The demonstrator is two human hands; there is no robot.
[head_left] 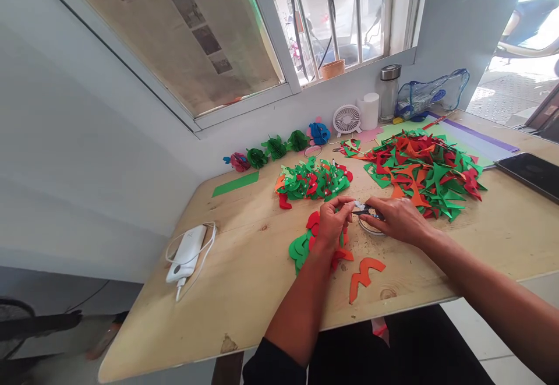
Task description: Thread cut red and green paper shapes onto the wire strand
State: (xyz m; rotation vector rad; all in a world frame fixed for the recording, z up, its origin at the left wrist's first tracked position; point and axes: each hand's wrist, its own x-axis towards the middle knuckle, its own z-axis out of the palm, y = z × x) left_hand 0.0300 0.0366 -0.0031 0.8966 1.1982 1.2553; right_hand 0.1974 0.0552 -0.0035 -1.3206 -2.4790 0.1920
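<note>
One black-handled cutting tool [374, 214], exact type too small to tell from where I stand, above the table's right half; long axis left to right, handles right, tip directed left at the other hand's pinch. Right hand [404, 219]: fingers wrapped round the handles, hence the nearer. Left hand [335, 222]: thumb and forefinger narrowed on what looks like a small pale piece [358, 205], just beside the tip, to its left. Beneath, partly covered: one round white-rimmed dish [371, 232]. Near the left wrist: a cluster of green and red cut-outs [299, 250]. Nearer, to the right: one wavy orange cut-out [365, 274], lying loose. Beyond the hands, left: a bundle of green and red pieces [314, 180]; right: a tall heap of red, green and orange offcuts [428, 175]. Far edge: green honeycomb-paper ornaments [276, 147], white desk fan [347, 120], steel-capped bottle [388, 96]. Far left: white power bank [187, 254], cabled. All on one wooden table [244, 292].
</note>
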